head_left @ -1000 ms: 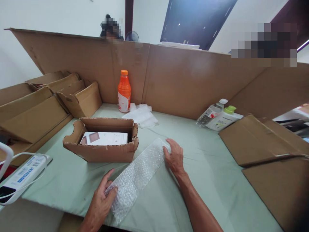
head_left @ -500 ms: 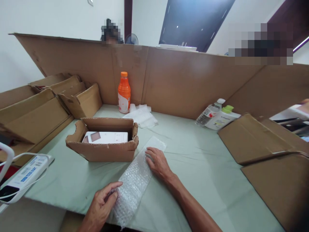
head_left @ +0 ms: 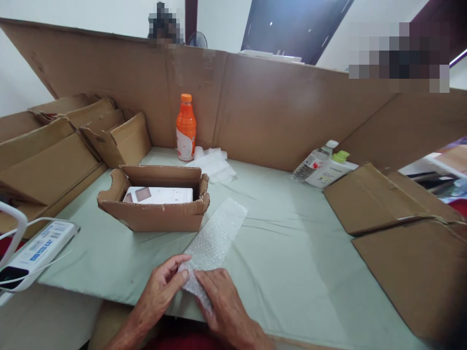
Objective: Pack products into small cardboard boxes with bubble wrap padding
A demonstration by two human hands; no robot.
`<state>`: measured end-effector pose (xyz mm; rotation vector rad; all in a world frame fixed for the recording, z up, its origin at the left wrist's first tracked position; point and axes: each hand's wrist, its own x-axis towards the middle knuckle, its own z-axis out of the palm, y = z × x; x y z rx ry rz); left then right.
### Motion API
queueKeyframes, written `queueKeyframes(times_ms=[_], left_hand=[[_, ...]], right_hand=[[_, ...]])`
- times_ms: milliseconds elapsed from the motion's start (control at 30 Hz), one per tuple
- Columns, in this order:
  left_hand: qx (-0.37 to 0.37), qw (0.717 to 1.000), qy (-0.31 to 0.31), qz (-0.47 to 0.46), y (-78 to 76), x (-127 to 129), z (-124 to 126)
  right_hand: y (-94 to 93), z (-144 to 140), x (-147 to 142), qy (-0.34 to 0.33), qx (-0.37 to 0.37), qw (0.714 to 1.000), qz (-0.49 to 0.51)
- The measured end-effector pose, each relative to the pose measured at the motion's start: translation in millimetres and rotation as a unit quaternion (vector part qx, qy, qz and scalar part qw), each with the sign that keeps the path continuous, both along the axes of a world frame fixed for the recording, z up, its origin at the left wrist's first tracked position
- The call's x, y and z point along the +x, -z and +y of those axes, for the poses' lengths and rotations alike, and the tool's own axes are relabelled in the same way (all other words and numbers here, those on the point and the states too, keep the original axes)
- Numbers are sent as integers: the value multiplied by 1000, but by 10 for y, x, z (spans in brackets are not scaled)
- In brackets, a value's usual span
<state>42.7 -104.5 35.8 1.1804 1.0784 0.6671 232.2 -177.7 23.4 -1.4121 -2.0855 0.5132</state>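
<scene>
Power strip (head_left: pixel 38 245) at far left edge of worktop (head_left: pixel 292 253), then open box (head_left: pixel 153 214) with a white item inside. Left hand (head_left: pixel 158 289) pinches the near end of the bubble wrap (head_left: pixel 215 233); right hand (head_left: pixel 226 304) presses on it, fingers curled. Wrap lies diagonally just right of box; bottles (head_left: pixel 321 167) far right.

Surface (head_left: pixel 292 233) ahead of the hands: pale green cloth, lightly wrinkled. Tall cardboard partition (head_left: pixel 277 112) runs across the far edge, angling in on the right. Flattened cardboard sheets (head_left: pixel 408 233) to the right, stacked folded cartons (head_left: pixel 54 150) to the left. Beyond the partition: white walls (head_left: pixel 91 14), dark maroon vertical post (head_left: pixel 191 19), dark blue slanted panel (head_left: pixel 292 24) with small light reflections. Lighting even and bright, soft shadows.
</scene>
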Motion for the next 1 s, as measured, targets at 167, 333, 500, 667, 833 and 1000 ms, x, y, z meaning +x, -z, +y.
queueKeyframes(times_ms=[167,333,500,667,833,1000], left_hand=[[30,999,-24,14,-13,-214,52],[139,987,-16,76,129,-233,44],[237,960,23,145,275,47,46],[331,915,46,224,370,172,117],[394,874,52,279,424,225,160],[422,862,62,275,392,235,151]], right_hand=[[263,21,113,124,76,988,57],[191,-3,152,119,40,990,63],[164,38,113,125,43,990,56],[107,-72,216,250,176,951,54],[0,-214,259,188,196,962,-18],[129,-126,168,134,107,983,-66]])
